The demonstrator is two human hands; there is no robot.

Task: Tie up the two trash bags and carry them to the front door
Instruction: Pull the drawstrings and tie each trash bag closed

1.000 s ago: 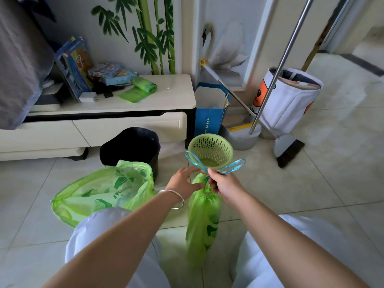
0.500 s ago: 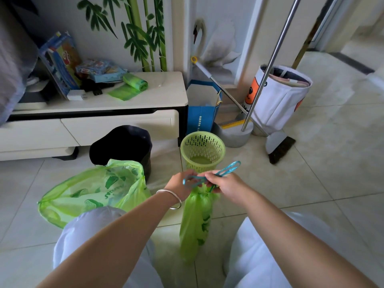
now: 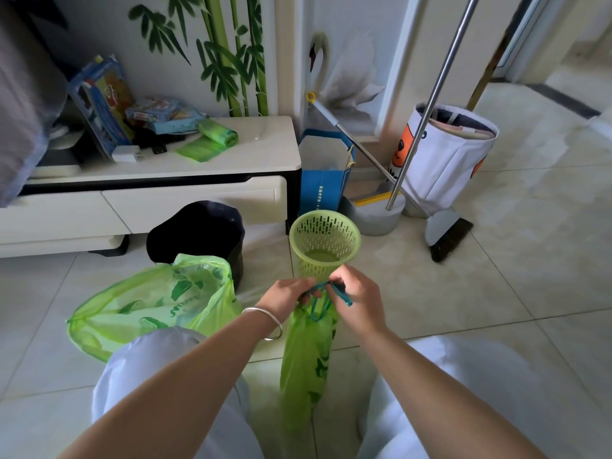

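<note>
So from my seat at the remote feed, both hands were up front working the narrow green trash bag (image 3: pixel 309 356), which hung between the person's knees, just in front of the green perforated basket (image 3: pixel 324 240). The left hand (image 3: pixel 286 298) had its fingers curled in and pinching the blue drawstring (image 3: pixel 326 298) at the bag's neck. The right hand (image 3: pixel 359 301) was pinching the same drawstring from the other side, fingers pressed together, with one loose end poking out to the right and a loop dangling down over the gathered top. I couldn't tell whether a knot was actually formed in there, the fingers covered it.

The second trash bag (image 3: pixel 155 301), the wider one, was lying on the tile floor (image 3: pixel 496 293) to the left, mouth open and slack, leaning against the black bin (image 3: pixel 198 230) behind it. It was touching the person's left knee from what I could see.

Behind all that sat a low white cabinet (image 3: pixel 265 154) with a roll of green bags (image 3: pixel 217 132) on top, and a broom (image 3: pixel 448 236) off to the right.
</note>
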